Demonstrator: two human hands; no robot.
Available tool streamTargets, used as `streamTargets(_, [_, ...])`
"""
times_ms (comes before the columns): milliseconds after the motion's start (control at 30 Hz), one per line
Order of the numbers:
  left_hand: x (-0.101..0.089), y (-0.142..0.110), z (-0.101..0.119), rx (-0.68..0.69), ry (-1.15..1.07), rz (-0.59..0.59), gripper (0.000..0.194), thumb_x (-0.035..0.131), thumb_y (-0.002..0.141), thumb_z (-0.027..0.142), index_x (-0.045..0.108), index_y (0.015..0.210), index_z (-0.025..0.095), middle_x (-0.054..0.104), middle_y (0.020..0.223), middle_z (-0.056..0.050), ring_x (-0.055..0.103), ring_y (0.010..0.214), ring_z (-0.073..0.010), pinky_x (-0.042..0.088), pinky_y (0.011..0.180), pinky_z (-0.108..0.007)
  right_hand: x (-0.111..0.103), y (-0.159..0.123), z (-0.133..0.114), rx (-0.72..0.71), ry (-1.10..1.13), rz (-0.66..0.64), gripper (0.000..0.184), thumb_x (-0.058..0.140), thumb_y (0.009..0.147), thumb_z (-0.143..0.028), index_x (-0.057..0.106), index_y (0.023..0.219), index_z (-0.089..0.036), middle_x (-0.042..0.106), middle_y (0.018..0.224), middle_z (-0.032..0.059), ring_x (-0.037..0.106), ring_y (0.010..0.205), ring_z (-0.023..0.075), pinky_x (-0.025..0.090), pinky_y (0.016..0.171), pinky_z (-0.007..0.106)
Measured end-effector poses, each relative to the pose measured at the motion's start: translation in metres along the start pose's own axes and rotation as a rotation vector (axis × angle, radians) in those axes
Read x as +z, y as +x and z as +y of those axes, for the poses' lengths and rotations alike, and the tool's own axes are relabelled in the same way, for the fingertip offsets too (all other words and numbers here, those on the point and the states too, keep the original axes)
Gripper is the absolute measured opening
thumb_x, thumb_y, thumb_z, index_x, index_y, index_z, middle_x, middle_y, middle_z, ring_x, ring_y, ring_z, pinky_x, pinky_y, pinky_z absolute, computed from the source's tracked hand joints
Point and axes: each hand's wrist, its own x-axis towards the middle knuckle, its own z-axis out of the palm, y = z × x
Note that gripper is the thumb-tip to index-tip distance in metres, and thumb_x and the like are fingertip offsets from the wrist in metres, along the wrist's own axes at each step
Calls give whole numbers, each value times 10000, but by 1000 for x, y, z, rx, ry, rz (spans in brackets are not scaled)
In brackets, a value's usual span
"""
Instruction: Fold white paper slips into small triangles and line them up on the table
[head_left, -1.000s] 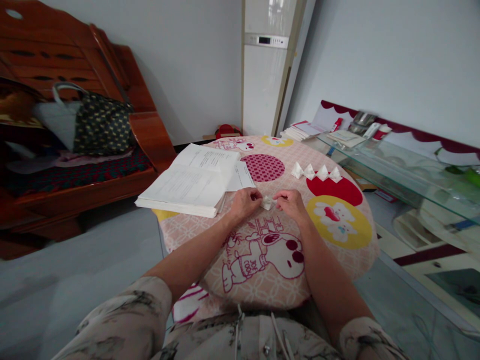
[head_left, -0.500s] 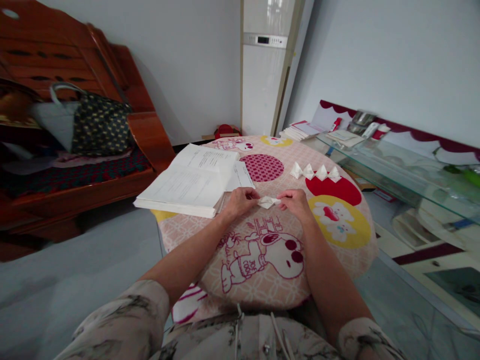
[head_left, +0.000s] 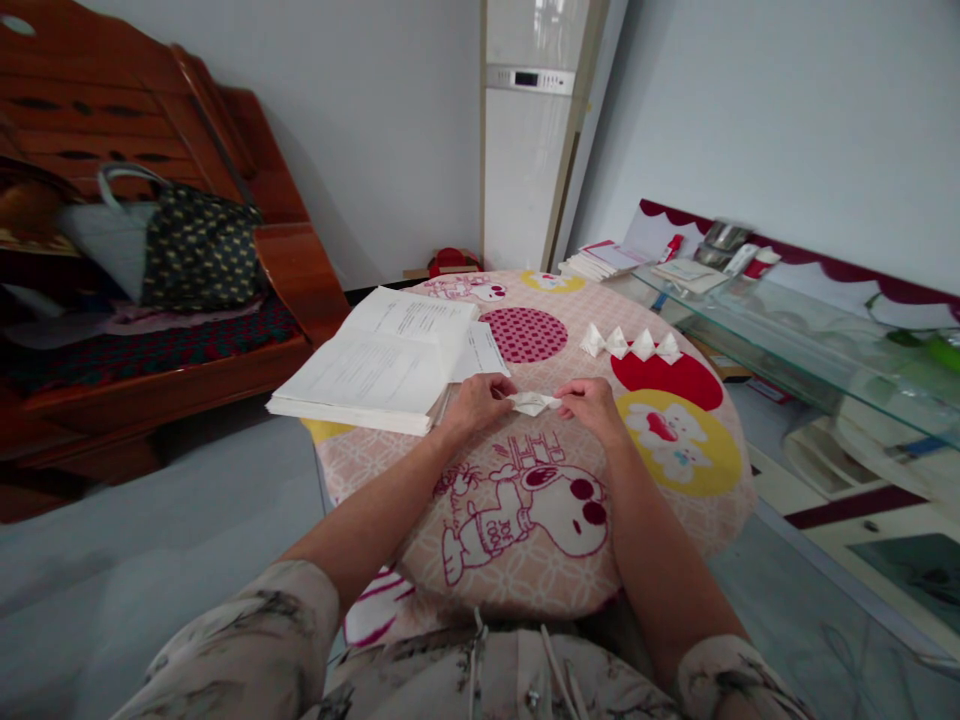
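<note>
Left hand (head_left: pixel 482 402) opposite right hand (head_left: pixel 589 404), folded paper (head_left: pixel 533 404) between

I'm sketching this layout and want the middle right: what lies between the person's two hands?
In the head view, a folded white paper lies between the left hand and the right hand, one end at each, with the patterned tablecloth beneath it.

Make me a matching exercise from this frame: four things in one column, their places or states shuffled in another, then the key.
1. folded paper piece
2. four pointed paper shapes
3. printed book
4. dark patterned bag

A. on the wooden bench
B. in a row on the tablecloth
C. between the left hand and right hand
D. lying open

Pairs: 1-C, 2-B, 3-D, 4-A
</note>
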Motion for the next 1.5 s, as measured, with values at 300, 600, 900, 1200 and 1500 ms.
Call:
streamTargets(300, [18, 0, 16, 71, 265, 19, 307, 563, 804, 84, 778, 995, 193, 742, 1121, -53, 661, 1073, -196, 487, 973, -271, 10, -1, -3, -310, -240, 28, 271, 549, 726, -95, 805, 736, -185, 772, 732, 38, 683, 688, 180, 496, 678, 266])
streamTargets(600, [26, -2, 23, -8, 354, 36, 244, 629, 846, 232, 788, 1026, 189, 761, 1103, -81, 689, 1018, -235, 513, 906, -298, 14, -1, -3, -301, -297, 32, 271, 572, 753, -68, 813, 769, -192, 799, 823, 50, 735, 791, 209, 536, 770, 298])
streamTargets(900, [30, 1, 14, 56, 362, 1, 387, 660, 762, 174, 753, 1137, 178, 734, 1186, -109, 661, 1139, -278, 494, 1013, -331, 21, 0, -2, -345, -367, 23, 184, 620, 787, -121, 786, 737, -181, 768, 781, 48, 686, 750, 197, 502, 733, 280])
streamTargets(1200, [29, 3, 10, 103, 366, -22, 372, 674, 746, 165, 752, 1109, 190, 736, 1137, -85, 673, 1086, -246, 497, 1006, -305, 33, 0, 1, -404, -588, 45, 172, 626, 745, -84, 761, 809, -171, 738, 878, 96, 643, 834, 210, 479, 765, 286])
streamTargets(1500, [29, 3, 11, 94, 376, -21, 349, 674, 780, 184, 749, 1120, 196, 738, 1144, -80, 672, 1097, -234, 495, 1000, -289, 38, 6, 8, -465, -494, -53, 167, 598, 706, -52, 706, 781, -157, 691, 905, 97, 618, 898, 218, 485, 816, 297])
